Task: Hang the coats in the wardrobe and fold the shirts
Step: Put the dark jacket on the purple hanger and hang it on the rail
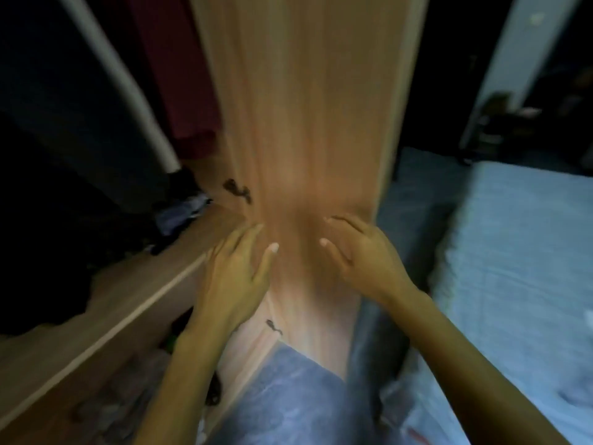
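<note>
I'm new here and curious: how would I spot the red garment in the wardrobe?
Find the tall light-brown wooden wardrobe panel mid-picture. Just left of it, inside, hangs the dark red garment, the only red piece beside black clothes.

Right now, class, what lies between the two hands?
Only bare wood of the wardrobe door lies between the left hand and the right hand; nothing else sits there. The head view shows it.

The left forearm (186, 374) and right forearm (465, 358) are bare from the wrist to the near edge of the view. The left hand (236, 284) and right hand (364, 261) have short, pale thumbnails. Near, between the arms, a blurred leg (288, 399) wears faded, mottled blue denim.
</note>
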